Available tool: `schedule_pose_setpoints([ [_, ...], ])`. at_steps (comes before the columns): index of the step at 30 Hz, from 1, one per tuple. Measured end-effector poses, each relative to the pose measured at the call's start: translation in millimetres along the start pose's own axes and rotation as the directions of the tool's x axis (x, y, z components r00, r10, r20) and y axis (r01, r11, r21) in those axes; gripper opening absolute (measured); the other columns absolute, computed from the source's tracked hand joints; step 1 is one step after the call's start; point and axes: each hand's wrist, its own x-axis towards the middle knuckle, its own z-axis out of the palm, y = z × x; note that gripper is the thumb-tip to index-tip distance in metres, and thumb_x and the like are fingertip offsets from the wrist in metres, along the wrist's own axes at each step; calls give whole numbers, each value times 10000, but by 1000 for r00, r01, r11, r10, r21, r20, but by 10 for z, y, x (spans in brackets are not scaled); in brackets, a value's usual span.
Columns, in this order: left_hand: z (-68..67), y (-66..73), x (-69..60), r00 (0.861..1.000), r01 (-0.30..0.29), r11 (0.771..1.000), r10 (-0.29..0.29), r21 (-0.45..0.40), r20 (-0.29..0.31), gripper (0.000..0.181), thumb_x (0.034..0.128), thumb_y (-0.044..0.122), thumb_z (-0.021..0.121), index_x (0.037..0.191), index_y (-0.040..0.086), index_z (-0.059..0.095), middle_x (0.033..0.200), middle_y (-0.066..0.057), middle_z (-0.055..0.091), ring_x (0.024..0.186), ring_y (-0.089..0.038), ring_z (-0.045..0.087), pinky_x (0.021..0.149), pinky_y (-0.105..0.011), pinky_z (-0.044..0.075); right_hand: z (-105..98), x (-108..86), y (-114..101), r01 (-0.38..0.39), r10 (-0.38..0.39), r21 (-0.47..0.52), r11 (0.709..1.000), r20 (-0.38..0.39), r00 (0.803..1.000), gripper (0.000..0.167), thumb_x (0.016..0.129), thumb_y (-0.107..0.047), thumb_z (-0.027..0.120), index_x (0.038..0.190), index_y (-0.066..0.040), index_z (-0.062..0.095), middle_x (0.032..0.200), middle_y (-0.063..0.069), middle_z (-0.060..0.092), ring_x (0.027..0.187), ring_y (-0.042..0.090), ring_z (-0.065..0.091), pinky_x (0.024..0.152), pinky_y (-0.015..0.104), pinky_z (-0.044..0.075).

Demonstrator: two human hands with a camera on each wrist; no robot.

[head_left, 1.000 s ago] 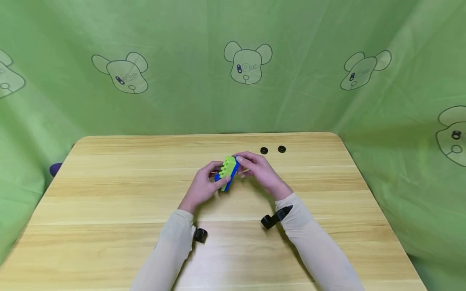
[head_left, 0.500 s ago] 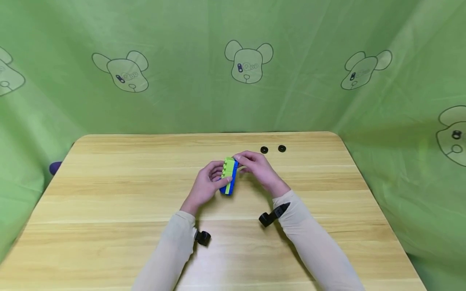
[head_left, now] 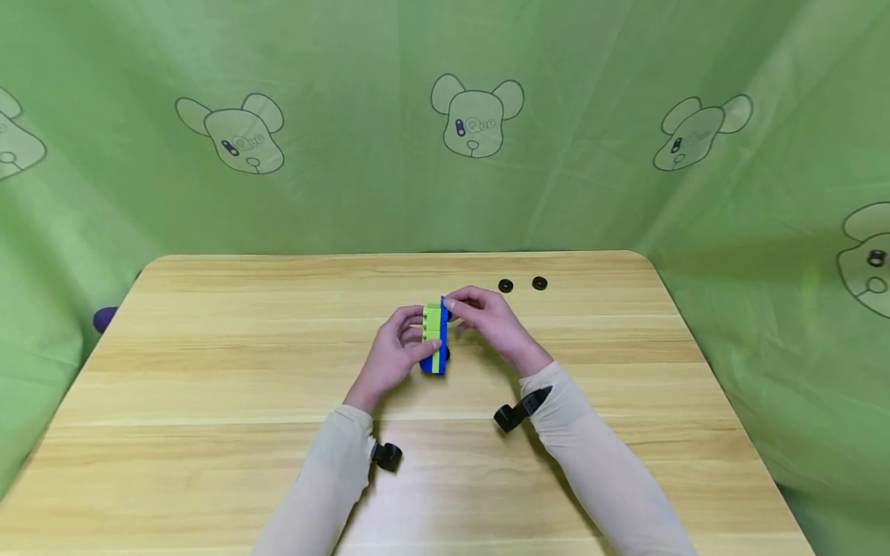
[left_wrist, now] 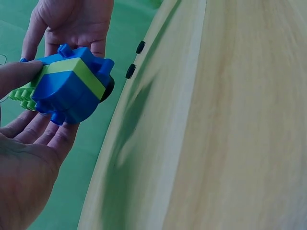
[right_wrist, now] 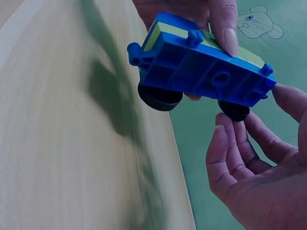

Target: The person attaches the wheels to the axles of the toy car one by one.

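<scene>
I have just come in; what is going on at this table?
A person's left hand grips a blue and green toy vehicle above the table; the right hand holds its far end. Two black wheels are on one side, while pegs opposite are bare. Two loose wheels lie near the table's far edge.

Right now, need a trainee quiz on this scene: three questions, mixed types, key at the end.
1. How many loose black wheels lie on the wooden table?
2. The underside of the toy-block car is: A) lime green; B) blue; C) black.
3. True or false: the toy-block car is resting on the wooden table.

Key:
1. Two.
2. B.
3. False; the left hand and right hand hold it above the table.
</scene>
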Motion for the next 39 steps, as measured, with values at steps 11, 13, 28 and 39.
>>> schedule_pose_setpoints([
  [11,-66,-252,122,995,35,999,-33,24,-89,618,832,1,757,1373,-26,460,1214,-189,579,1062,-301,578,933,-346,502,-270,-1,-50,51,-65,-285,957,-39,997,310,965,-174,645,1192,34,619,1103,178,647,1015,365,604,880,495,516],
  [13,-78,-266,121,995,39,999,-36,28,-93,619,828,-6,758,1372,-18,461,1206,-171,579,1054,-283,575,935,-347,498,-375,-7,-54,50,-80,-367,929,-67,995,306,947,-166,670,1188,18,626,1098,150,649,1010,316,600,878,452,511],
  [28,-151,-267,108,992,65,997,-59,48,-111,598,839,17,758,1367,0,477,1188,-142,586,1029,-260,574,918,-339,500,-984,9,136,70,-143,-520,851,-102,984,353,897,-21,693,1228,45,593,1230,212,575,1135,404,538,989,463,451],
  [39,-142,-285,98,991,83,995,-76,61,-110,604,840,26,764,1372,12,480,1176,-128,593,1024,-251,579,910,-337,505,-1114,268,288,-21,-34,-655,755,-71,997,530,907,-98,699,1383,10,493,1362,196,495,1222,405,479,1064,518,369],
])
